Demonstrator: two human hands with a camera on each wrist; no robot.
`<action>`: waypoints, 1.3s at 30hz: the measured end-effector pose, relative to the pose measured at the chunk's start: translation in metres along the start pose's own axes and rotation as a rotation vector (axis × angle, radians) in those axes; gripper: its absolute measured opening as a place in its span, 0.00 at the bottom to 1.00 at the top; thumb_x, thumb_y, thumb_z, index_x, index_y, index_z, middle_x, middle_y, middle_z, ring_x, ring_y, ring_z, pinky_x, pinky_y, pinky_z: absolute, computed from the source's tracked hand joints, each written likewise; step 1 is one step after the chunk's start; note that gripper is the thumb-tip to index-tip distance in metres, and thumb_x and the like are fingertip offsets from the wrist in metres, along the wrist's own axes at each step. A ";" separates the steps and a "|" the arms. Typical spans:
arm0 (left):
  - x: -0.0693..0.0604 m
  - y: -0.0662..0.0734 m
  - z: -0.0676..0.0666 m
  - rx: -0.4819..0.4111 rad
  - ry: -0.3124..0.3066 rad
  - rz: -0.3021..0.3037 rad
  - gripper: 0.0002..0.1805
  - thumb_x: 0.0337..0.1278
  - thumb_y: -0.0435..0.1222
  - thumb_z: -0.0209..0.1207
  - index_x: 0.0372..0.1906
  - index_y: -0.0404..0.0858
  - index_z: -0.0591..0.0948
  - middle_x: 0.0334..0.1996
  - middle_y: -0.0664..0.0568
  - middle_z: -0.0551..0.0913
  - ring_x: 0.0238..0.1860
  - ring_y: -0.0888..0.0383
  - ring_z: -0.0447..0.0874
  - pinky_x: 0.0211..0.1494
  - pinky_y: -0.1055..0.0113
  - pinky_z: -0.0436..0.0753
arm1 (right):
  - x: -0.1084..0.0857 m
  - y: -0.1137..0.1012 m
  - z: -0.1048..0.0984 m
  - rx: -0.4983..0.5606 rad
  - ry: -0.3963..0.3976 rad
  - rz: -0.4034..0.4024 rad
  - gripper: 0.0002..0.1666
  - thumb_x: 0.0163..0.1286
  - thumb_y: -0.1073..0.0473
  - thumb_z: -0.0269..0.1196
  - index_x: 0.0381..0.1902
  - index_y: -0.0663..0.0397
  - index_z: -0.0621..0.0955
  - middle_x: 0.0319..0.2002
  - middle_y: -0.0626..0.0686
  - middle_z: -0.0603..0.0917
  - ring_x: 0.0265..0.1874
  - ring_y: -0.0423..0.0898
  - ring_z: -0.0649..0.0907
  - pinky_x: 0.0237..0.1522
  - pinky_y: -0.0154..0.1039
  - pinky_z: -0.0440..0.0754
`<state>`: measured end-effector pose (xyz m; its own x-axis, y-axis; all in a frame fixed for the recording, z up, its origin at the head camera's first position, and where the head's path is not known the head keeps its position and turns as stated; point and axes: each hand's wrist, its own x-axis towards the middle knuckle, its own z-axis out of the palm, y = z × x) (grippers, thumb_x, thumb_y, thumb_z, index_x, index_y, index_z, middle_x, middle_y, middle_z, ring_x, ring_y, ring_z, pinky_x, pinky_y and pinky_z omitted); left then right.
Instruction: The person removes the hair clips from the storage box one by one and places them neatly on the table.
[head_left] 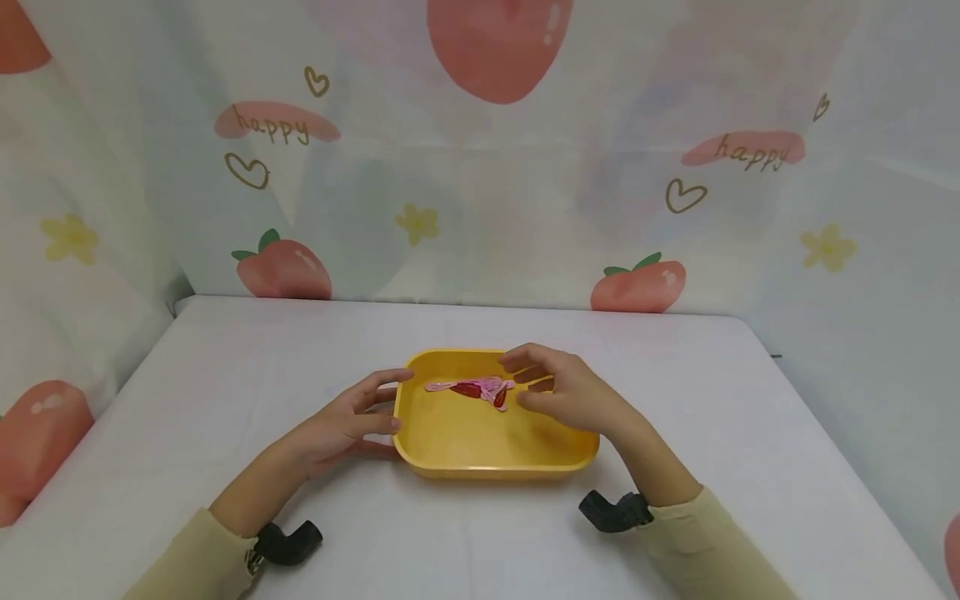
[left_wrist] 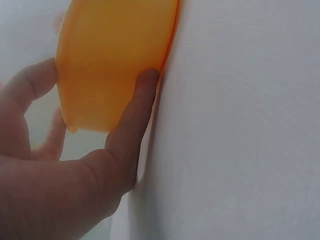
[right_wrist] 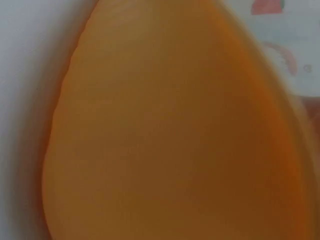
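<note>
Yellow plastic tray (head_left: 465,446) sat on the white-covered table (head_left: 427,533), set lengthwise across the head view. A small pink-and-red bundle (head_left: 487,385), apparently of thin strands with darker red pieces, lay on the tray floor toward the far wall, near the middle; its exact identity could not be made out.

Left hand (head_left: 352,421): grasped the tray's left end, thumb on the near side, other fingers spread toward the far corner. Left wrist view agreed, showing thumb and a finger against opposite sides of the translucent wall.

Right hand (head_left: 570,390): over the tray's right part, fingers loosely bent and released, nothing seen between them. Fingertips were just beside the bundle; contact could not be determined. Right wrist view: mostly blurred tray wall, fingers not discernible.

Behind the table hung a pale curtain (head_left: 495,183) printed with fruit, hearts and "happy".
</note>
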<state>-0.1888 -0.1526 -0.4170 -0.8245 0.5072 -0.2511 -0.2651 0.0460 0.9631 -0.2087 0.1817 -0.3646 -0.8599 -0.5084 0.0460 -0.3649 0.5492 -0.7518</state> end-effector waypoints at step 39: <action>0.001 -0.005 -0.002 -0.061 -0.027 -0.011 0.37 0.68 0.32 0.58 0.77 0.50 0.57 0.75 0.39 0.56 0.64 0.42 0.73 0.56 0.44 0.82 | 0.011 0.011 0.031 -0.307 0.077 0.050 0.24 0.61 0.70 0.67 0.54 0.46 0.84 0.39 0.44 0.87 0.33 0.39 0.82 0.39 0.34 0.82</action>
<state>-0.1891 -0.1539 -0.4225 -0.8075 0.5303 -0.2584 -0.3048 -0.0001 0.9524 -0.2114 0.1612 -0.3932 -0.8997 -0.4304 0.0722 -0.4019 0.7527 -0.5215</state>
